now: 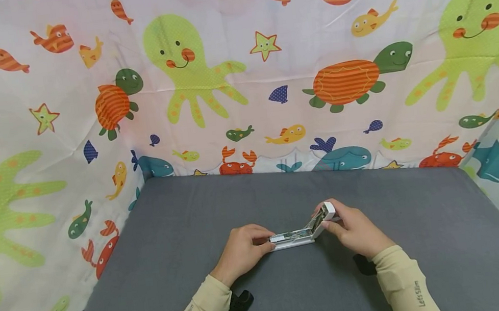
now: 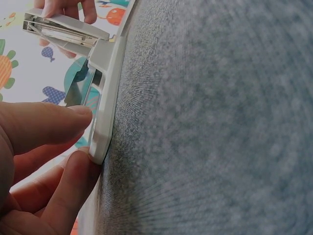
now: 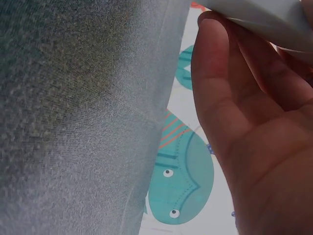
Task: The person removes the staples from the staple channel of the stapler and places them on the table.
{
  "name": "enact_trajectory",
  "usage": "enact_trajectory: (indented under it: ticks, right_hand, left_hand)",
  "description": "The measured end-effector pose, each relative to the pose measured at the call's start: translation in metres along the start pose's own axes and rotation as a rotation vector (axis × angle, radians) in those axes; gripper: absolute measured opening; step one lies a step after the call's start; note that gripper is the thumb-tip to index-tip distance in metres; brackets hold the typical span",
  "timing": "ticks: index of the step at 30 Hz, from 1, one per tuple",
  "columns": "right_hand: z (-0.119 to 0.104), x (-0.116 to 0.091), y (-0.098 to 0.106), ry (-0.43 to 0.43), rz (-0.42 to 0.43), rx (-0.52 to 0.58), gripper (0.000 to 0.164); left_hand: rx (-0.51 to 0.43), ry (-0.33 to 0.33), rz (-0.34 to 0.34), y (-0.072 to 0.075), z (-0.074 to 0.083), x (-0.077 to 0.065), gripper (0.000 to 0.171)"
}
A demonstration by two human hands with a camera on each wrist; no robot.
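Stapler (image 1: 303, 230) flat on grey table (image 1: 170, 226), base end pinched by left hand (image 1: 242, 251), raised top arm gripped by right hand (image 1: 355, 228).

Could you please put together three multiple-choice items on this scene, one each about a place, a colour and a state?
1. Where does the stapler sit?
A. on the grey table
B. on the fish-print cloth
C. held up high in the air

2. What colour is the stapler's body?
A. red
B. white
C. black

3. How does the stapler stand?
A. shut flat
B. top arm swung open
C. in two pieces

Answers: 1 A, its base rests on the grey surface between the left hand and the right hand; 2 B, base and top are white; 3 B, the right hand holds the top arm raised, baring the metal channel.
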State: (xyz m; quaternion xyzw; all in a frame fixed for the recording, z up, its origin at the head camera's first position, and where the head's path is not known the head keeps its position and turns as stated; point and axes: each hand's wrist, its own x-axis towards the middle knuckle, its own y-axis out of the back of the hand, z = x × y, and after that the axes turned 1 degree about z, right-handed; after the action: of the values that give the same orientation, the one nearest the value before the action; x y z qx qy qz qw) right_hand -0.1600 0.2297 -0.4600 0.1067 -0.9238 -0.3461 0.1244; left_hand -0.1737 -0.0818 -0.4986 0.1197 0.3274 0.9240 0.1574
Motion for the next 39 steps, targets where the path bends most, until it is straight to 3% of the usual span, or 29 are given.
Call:
enact_trajectory:
  ticks: [20,39]
  right_hand:
    - [0.002,-0.0033,0.0084,-0.017,0.023,-0.01,0.025]
    - [0.0083,-0.0023,0.0072,-0.127,0.096,-0.074,0.022]
  left_hand:
    - [-0.007,0.005,0.002,-0.0003,0.0005,0.0003,0.02]
    - [0.009,0.013,-0.001,-0.0011,-0.0003,0.0013,0.021]
